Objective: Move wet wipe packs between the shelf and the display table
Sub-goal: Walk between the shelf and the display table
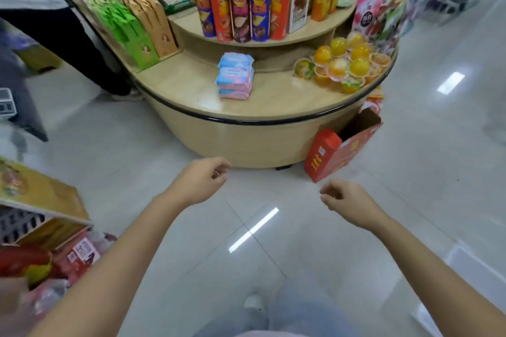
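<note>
The wet wipe packs (pixel 236 75) sit in a short, slightly crooked stack of at least 3 soft, pillowy plastic pouches, pale blue on top and pink below. They lie on the lower tier of the round tabletop (pixel 186 90), near the middle of its front arc and back from the black rubbery rim. The tabletop is pale wood-grain laminate, stepped in curved tiers over a smooth beige drum base.

Both arms reach out bare over the glossy grey floor tiles (pixel 273 254), short of the front edge. The left grip (pixel 201 180) hangs with its fingers loosely curled toward the thumb and holds nothing. The right grip (pixel 346 200) is the same — fingers slack, curled inward, empty.

On the upper tier behind the packs stand 5 tall cylindrical snack cans (pixel 241 5), 4 of them with yellow lids. At the left edge, slim green and tan cardboard boxes (pixel 131 27) lean in rows. At the right edge, translucent orange and yellow jelly cups (pixel 345 63) are heaped in a mound. A red cardboard carton (pixel 342 145), open at the top, rests on the floor against the base at the right — its faces flat and sharp-cornered. A shelf (pixel 41 200) of blurred packets fills the lower left.
</note>
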`<state>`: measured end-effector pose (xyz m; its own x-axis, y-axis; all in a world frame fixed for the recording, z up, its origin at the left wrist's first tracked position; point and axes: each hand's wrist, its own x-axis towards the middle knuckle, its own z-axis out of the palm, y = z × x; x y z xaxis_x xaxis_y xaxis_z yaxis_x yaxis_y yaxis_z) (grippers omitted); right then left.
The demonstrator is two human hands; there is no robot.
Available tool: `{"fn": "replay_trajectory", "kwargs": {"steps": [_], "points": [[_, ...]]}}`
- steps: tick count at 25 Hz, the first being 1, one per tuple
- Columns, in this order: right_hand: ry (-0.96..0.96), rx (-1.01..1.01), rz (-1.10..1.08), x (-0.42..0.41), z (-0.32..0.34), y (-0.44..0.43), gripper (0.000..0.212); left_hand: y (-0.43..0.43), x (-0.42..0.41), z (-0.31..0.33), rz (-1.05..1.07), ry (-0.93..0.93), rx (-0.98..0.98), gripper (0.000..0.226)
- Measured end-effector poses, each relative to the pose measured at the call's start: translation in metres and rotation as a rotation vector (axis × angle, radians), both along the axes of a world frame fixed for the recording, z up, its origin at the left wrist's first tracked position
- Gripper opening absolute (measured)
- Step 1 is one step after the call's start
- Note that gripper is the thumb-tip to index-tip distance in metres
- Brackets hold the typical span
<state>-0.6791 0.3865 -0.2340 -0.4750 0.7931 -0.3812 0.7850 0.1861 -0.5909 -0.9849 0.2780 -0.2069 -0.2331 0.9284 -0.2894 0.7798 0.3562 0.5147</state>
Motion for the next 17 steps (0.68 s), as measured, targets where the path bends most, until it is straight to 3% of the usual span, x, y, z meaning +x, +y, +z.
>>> {"fn": "replay_trajectory", "kwargs": {"steps": [7,12,17], "points": [[-0.088,-0.041,0.116,-0.102,-0.035,0.123,0.013,0.134,-0.092,-0.021,0.106,-0.094,0.077,0.026],[-0.116,-0.054,0.211,-0.19,-0.032,0.234,0.003,0.21,-0.159,-0.053,0.307,-0.186,0.071,0.025],[-0.068,-0.115,0.124,-0.294,-0.05,0.32,0.006,0.263,-0.219,-0.09,0.411,-0.311,-0.03,0.034]]}}
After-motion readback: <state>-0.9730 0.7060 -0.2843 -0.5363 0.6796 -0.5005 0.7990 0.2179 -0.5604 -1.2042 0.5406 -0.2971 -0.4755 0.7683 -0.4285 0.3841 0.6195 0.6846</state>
